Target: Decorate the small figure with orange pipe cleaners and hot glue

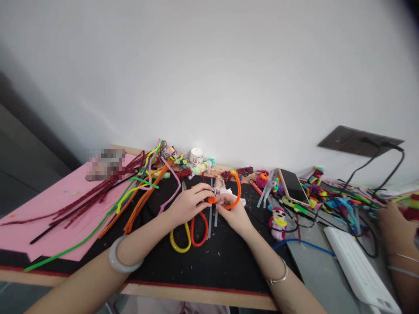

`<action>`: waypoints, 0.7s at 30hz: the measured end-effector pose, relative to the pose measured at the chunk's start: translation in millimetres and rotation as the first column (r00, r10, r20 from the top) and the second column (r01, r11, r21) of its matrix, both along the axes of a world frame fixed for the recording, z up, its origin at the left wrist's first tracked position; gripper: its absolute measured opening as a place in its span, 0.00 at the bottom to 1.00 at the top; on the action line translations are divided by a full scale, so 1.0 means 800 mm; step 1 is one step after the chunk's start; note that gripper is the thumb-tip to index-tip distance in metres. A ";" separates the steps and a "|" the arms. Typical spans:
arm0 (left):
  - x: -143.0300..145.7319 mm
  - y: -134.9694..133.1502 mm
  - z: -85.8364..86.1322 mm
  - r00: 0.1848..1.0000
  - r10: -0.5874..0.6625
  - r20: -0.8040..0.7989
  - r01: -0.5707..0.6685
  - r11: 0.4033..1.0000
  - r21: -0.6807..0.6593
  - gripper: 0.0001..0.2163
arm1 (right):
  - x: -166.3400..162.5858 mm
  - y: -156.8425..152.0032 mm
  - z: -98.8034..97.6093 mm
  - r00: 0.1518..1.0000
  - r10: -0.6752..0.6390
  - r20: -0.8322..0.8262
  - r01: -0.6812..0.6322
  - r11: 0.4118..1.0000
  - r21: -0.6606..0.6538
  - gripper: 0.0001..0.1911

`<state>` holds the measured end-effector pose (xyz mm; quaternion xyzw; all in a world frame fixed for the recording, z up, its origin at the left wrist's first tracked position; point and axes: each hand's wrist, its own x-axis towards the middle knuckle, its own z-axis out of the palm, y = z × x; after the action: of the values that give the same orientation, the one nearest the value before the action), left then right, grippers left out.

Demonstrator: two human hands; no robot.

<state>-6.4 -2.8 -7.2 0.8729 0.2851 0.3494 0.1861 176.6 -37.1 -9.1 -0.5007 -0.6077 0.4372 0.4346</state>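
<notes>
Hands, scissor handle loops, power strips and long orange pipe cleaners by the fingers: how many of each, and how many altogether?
Hands: 3 (left hand, right hand, another person's hand)
Scissor handle loops: 2 (yellow loop, red loop)
White power strip: 1
Long orange pipe cleaner: 1
Total: 7

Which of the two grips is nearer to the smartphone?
Right. The right grip is to the left of the smartphone, not touching it. The left grip is farther left, beyond the right one; both pinch the orange chenille stem.
</notes>
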 end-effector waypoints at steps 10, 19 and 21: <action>0.001 -0.002 0.003 1.000 -0.015 0.012 0.016 0.998 -0.061 0.08 | 0.001 0.000 -0.004 1.000 0.018 0.006 -0.018 1.000 -0.014 0.05; 0.002 -0.002 0.002 1.000 -0.017 -0.001 0.017 0.998 -0.058 0.08 | 0.000 0.001 -0.005 1.000 0.021 -0.016 -0.021 0.999 -0.028 0.05; 0.001 -0.001 0.002 1.000 -0.016 -0.005 0.015 0.998 -0.056 0.08 | 0.000 0.001 -0.005 0.999 0.023 -0.022 -0.023 0.999 -0.031 0.05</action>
<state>-5.4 -4.0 -5.3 0.8705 0.2885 0.3375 0.2124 176.7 -36.1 -12.8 -0.4955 -0.6018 0.4570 0.4283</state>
